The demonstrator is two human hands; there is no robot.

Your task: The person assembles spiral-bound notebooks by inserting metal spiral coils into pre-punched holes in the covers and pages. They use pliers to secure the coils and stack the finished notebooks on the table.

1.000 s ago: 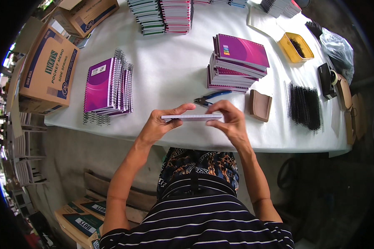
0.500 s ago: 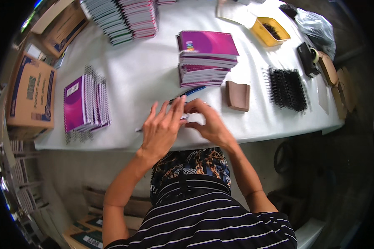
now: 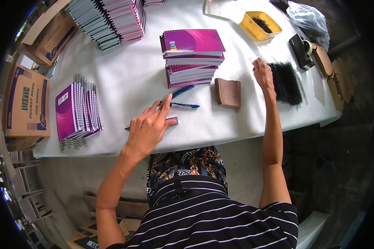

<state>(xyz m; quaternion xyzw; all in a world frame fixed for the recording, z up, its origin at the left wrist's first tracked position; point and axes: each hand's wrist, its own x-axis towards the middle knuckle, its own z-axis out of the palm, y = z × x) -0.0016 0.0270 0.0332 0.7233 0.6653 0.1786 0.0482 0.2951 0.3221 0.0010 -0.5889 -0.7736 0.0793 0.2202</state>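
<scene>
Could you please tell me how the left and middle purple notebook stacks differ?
The left stack has spiral coils jutting out; the middle stack shows none. The left stack's long side runs front to back; the middle stack's runs left to right. Both are piles of purple-covered notebooks on the white table.

the white table [image 3: 116, 79] is shining brightly, glaring most far ahead, between the left hand [image 3: 147, 128] and the right hand [image 3: 263, 74]. soft gray shadows are lying ahead of the left hand. past the right hand, the floor [image 3: 320, 149] is looking very dark. straight lines are bending out near the black rim.
</scene>
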